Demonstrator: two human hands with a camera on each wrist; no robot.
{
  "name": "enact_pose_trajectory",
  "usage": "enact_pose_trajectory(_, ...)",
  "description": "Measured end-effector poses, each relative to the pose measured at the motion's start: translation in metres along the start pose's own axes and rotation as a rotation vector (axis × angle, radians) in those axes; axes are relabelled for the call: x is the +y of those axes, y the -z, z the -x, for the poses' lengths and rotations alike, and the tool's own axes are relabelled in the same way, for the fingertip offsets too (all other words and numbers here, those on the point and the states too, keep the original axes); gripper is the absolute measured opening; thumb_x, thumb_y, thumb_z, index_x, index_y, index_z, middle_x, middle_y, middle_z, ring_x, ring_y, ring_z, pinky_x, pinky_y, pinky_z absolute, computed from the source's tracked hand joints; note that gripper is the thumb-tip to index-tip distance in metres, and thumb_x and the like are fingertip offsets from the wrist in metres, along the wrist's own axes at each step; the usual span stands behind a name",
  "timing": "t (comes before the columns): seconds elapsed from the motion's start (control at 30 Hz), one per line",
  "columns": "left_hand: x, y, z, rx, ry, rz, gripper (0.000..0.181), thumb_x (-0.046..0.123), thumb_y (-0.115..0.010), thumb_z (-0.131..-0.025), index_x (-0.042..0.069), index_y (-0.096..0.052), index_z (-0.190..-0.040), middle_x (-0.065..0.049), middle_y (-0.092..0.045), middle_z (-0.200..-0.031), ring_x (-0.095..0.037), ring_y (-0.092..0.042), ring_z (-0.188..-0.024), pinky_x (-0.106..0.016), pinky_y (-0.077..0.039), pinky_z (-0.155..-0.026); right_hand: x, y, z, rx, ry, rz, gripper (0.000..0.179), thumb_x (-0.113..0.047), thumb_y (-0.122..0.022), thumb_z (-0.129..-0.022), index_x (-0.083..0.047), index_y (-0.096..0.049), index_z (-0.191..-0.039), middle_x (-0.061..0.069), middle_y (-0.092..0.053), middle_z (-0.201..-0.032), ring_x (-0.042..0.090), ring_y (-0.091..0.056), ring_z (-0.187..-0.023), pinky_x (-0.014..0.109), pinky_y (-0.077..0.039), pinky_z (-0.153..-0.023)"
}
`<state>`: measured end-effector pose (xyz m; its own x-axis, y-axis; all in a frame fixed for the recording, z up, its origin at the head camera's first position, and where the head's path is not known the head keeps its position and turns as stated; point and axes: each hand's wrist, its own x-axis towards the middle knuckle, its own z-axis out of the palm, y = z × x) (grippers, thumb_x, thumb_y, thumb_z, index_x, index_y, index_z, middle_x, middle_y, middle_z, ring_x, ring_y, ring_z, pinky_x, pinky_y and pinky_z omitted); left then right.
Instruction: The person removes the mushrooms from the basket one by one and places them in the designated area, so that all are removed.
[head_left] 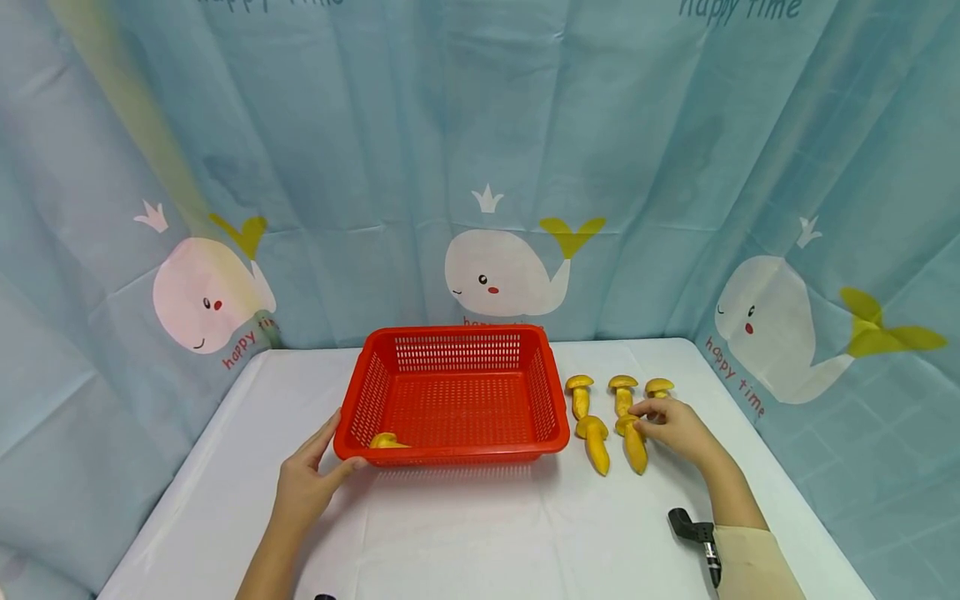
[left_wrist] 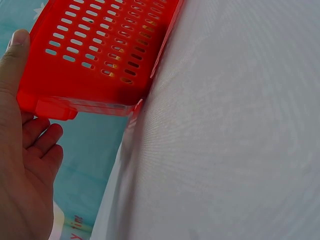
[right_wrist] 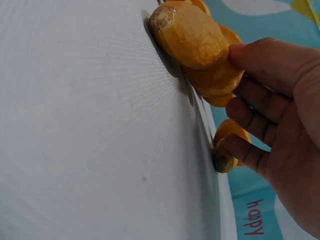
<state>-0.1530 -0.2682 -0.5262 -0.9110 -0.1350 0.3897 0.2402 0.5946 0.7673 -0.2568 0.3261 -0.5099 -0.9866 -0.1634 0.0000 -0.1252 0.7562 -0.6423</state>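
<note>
A red plastic basket (head_left: 450, 454) with slotted walls stands on the white-covered table. My left hand (head_left: 306, 483) holds its near left corner, the thumb (left_wrist: 17, 55) against the rim and the other fingers curled below it. Inside that corner lies a yellow mushroom (head_left: 386, 441), partly hidden by the front wall. To the right of the basket my right hand (head_left: 675, 427) pinches the cap of another yellow mushroom (head_left: 636, 454) between thumb and fingers. The right wrist view shows this mushroom (right_wrist: 192, 37) close over the cloth, stem end toward the camera.
More yellow mushrooms lie by the right hand: one (head_left: 596, 450) just left of it, and others in a back row, including one (head_left: 580, 397) near the basket and one (head_left: 659, 387) behind the fingers. A blue whale-print curtain (head_left: 480, 167) borders the table (head_left: 480, 533).
</note>
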Motion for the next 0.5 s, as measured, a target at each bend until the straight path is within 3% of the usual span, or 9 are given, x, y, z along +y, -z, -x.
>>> enact_pose_trajectory(0.33, -0.0008, 0.0002, -0.0001, 0.003, -0.020, 0.006, 0.087, 0.020, -0.089, -0.080, 0.027, -0.047, -0.155, 0.001, -0.052, -0.154, 0.012, -0.041, -0.137, -0.003, -0.035, -0.100, 0.0003, 0.0011, 0.0000, -0.002, 0.001, -0.003, 0.022, -0.023, -0.073, -0.096, -0.012, -0.075, -0.115, 0.005, -0.068, -0.103, 0.022, -0.056, -0.088, 0.029, -0.052, -0.071)
enact_pose_trajectory(0.5, 0.0000, 0.0006, -0.0004, 0.001, 0.001, 0.016, 0.086, 0.021, -0.089, -0.080, 0.026, -0.047, -0.155, 0.004, -0.051, -0.155, 0.017, -0.039, -0.135, -0.002, -0.034, -0.099, -0.0019, 0.0040, 0.0016, 0.005, 0.015, -0.001, 0.022, -0.023, -0.073, -0.096, -0.013, -0.075, -0.115, 0.007, -0.069, -0.109, 0.024, -0.058, -0.093, 0.033, -0.053, -0.076)
